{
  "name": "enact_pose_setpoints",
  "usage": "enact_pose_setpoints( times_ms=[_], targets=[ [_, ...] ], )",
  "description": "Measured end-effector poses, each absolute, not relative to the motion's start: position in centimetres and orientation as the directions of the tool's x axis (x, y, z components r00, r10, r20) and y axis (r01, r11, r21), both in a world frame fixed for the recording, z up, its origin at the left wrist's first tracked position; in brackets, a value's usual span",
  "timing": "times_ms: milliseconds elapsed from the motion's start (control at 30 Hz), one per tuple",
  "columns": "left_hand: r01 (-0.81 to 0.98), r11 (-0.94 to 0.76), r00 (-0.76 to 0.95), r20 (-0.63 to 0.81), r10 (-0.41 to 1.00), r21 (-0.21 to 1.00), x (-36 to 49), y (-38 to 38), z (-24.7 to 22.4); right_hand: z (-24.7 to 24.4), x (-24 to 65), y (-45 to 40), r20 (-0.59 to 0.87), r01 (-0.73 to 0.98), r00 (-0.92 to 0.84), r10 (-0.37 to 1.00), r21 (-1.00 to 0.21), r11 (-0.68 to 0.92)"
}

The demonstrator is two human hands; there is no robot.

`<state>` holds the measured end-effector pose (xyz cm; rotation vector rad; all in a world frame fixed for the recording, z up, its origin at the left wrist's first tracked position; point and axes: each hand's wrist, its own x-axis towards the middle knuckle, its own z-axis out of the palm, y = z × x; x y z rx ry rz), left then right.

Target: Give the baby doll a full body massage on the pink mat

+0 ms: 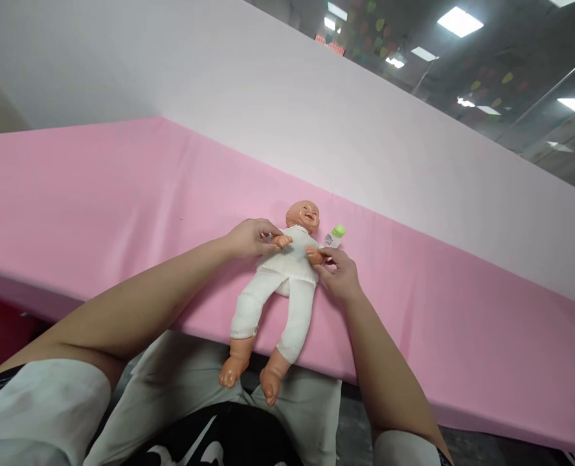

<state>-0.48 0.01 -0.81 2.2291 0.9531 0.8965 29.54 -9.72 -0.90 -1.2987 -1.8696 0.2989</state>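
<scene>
A baby doll (pixel 287 265) with a white cloth body lies on its back on the pink padded surface (pixel 210 188). Its head points to the far wall and its feet hang over the near edge. My left hand (pixel 252 238) is closed around one of the doll's arms, close to its plastic hand. On the other side, my right hand (pixel 340 274) grips the doll's other arm at the wrist. Just beyond my right hand lies a small clear bottle (pixel 333 237) with a green cap, tilted beside the doll's shoulder.
A white wall (pixel 278 97) rises behind the pink surface, with a window (pixel 443 71) reflecting ceiling lights above it. The surface's front edge runs just before my lap. Something red (pixel 0 330) stands below it at the left.
</scene>
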Motion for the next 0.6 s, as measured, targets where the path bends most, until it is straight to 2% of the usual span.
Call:
enact_pose_setpoints(
  times_ms=[67,133,200,267,333,433,533,600],
  targets=[
    [0.436,-0.681,0.598,0.376,0.708,0.589,-0.2,-0.2,-0.6,-0.8,29.1,-9.9,0.503,0.701,-0.261,0.824,-0.488,0.52],
    [0.471,-0.73,0.651,0.364,0.666,0.495,-0.1,-0.1,-0.6,-0.8,28.9,-9.9,0.511,0.707,-0.308,0.802,-0.441,0.552],
    [0.494,-0.752,0.673,0.355,0.649,0.437,0.0,-0.1,-0.7,-1.1,29.0,-9.7,0.511,0.708,-0.296,0.807,-0.45,0.545],
    [0.492,-0.753,0.668,0.367,0.648,0.437,0.0,0.0,-0.9,-1.4,29.3,-9.5,0.489,0.698,-0.231,0.841,-0.519,0.493],
    [0.484,-0.719,0.608,0.399,0.686,0.498,0.0,0.1,-1.1,-1.7,29.8,-9.1,0.459,0.66,-0.079,0.885,-0.641,0.391],
    [0.46,-0.577,0.405,0.419,0.813,0.675,-0.5,0.5,-1.2,-1.8,31.2,-8.5,0.433,0.507,0.205,0.878,-0.814,0.283],
    [0.389,-0.372,0.177,0.328,0.928,0.843,-1.6,1.6,-1.2,-1.9,33.5,-7.7,0.402,0.358,0.366,0.839,-0.893,0.271],
    [0.365,-0.243,0.072,0.233,0.97,0.899,-2.6,2.7,-1.4,-2.3,35.4,-7.1,0.349,0.314,0.433,0.831,-0.923,0.223]
  ],
)
